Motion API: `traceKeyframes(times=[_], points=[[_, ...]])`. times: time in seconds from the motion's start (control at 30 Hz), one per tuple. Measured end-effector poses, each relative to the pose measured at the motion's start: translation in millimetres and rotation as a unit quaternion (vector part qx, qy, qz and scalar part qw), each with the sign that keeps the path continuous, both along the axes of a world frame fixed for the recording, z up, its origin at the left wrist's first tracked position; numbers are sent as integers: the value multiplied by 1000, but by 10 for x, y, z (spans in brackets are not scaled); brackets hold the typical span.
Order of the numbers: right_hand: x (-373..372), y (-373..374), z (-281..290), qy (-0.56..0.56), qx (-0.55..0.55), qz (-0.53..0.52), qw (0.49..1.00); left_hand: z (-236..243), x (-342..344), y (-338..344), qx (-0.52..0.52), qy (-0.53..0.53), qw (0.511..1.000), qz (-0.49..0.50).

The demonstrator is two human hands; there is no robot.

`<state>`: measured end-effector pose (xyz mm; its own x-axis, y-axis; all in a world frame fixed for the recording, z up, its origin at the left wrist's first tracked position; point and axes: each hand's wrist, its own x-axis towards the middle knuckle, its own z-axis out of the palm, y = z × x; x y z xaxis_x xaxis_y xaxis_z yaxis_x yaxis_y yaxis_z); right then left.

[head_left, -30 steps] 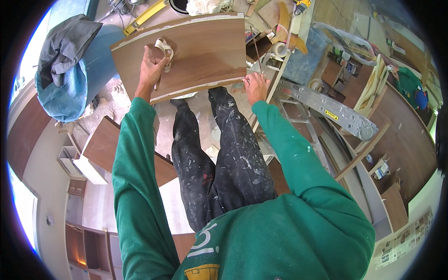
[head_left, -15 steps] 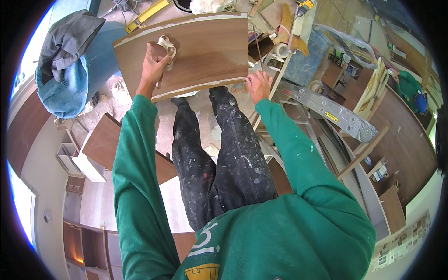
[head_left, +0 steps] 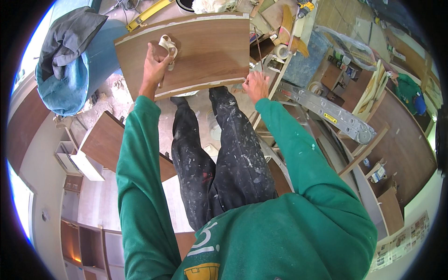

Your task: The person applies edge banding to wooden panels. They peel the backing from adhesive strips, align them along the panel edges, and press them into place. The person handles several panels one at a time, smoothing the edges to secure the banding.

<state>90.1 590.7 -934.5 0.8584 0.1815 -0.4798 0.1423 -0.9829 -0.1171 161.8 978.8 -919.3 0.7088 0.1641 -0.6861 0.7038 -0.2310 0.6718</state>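
Observation:
A flat brown wooden board (head_left: 205, 51) with pale strips along its long edges lies across in front of me, above my feet. Over its left part, my left hand (head_left: 155, 67) is closed around a white looped object (head_left: 167, 45); its exact kind I cannot make out. A thin strip shows below that hand. At the board's near right corner, my right hand (head_left: 256, 86) has its fingers curled in and pressed against the edge. Its fingertips are partly hidden.
A blue barrel (head_left: 100, 51) with grey cloth over it stands at the left. On the right are a metal ladder (head_left: 326, 112), a tape roll (head_left: 281, 51) and a yellow drill (head_left: 304, 8). A yellow level (head_left: 147, 15) lies beyond the board. A person in green (head_left: 408, 91) is at far right.
The right hand has shifted very slightly left along the board's corner. The left hand keeps its place on the white object, and the view has tilted a little.

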Motion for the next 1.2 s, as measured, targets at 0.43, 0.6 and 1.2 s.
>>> traceKeyframes(times=[0.43, 0.6, 1.2], points=[[-81, 701, 777, 190, 216, -230, 930, 117, -232, -6, -45, -65, 979, 190], [-123, 1175, 1468, 204, 317, -197, 905, 545, -629, 120, -68, -107, 952, 277], [-372, 2227, 2726, 282, 439, -113, 845, 1542, -2677, -358, -302, 77, 775, 550]])
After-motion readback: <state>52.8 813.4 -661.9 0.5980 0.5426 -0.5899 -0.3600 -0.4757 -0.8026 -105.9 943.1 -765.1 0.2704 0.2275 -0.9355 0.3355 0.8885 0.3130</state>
